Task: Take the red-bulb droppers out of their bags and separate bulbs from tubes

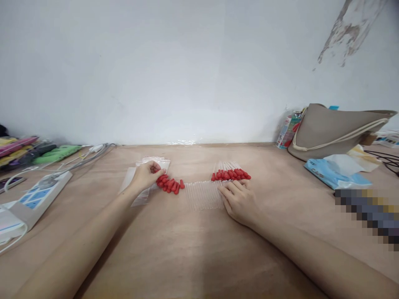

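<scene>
My left hand (146, 176) is closed, its thumb and fingers pinching a red rubber bulb at the left end of a loose pile of red rubber bulbs (171, 185). Under and behind that hand lie clear plastic zip bags (141, 197). A row of thin clear tubes (202, 195) lies side by side in the middle. Bent over the right end of this row, my right hand (240, 201) has its fingertips closed on a clear tube, mostly hidden by the fingers. Just beyond it lie several droppers (230, 173), clear tubes with red bulbs facing me.
A white power strip (46, 195) with cables lies at the left, colourful packets (56, 153) behind it. At the right are a grey bag (333, 128), a spray can (286, 131), a blue tissue pack (336, 172) and a pixelated object (370, 211). A wall (187, 74) bounds the table.
</scene>
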### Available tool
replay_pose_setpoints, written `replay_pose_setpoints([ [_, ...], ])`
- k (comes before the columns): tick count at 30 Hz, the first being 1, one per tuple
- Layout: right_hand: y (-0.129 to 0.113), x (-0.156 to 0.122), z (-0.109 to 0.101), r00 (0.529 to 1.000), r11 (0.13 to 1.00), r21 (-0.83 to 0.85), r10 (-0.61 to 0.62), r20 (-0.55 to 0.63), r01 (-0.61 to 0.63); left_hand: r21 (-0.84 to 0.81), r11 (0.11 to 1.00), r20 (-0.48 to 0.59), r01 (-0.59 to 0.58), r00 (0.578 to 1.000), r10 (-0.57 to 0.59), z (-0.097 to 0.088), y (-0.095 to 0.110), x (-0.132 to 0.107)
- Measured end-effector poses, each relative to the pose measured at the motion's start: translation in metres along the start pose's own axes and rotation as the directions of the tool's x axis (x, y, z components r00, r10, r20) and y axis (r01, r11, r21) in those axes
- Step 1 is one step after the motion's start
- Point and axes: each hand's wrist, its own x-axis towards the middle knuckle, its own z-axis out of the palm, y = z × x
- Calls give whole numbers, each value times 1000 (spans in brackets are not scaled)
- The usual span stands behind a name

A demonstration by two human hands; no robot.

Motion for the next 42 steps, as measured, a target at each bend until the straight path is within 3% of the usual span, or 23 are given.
replay_pose_setpoints([
  [9, -2, -1, -6, 996, 998, 58, 19, 86, -24, 82, 997, -26, 13, 1000, -11, -8, 10, -3],
  [12, -2, 0, -6, 992, 997, 72, 32, 118, -40, 137, 991, -173, -4, 985, 28, -15, 21, -7],
  [15, -4, 1, -6, 992, 994, 87, 54, 118, -64, 184, 973, -306, -140, 932, 192, -12, 40, -18],
  [17, -5, 2, -6, 991, 989, 97, 105, 81, -112, 192, 939, -244, -287, 912, 329, -1, 57, -28],
  [20, -3, 2, -7, 976, 970, 108, 220, -2, -218, 199, 875, 38, -442, 895, 444, 26, 86, -40],
  [23, 5, 1, -8, 948, 942, 146, 313, -57, -302, 201, 890, 248, -409, 900, 358, 57, 110, -39],
  [26, 16, -2, -8, 917, 908, 187, 393, -69, -375, 192, 908, 324, -373, 897, 300, 79, 125, -26],
  [30, 25, -3, -4, 886, 880, 185, 458, -80, -438, 170, 942, 436, -290, 879, 192, 90, 136, -8],
  [36, 23, -2, -3, 893, 886, 208, 440, -99, -414, 190, 976, 473, -108, 881, 5, 91, 145, -2],
  [42, 23, -4, -2, 882, 870, 233, 464, -82, -435, 196, 979, 335, -61, 942, -9, 77, 152, -6],
])
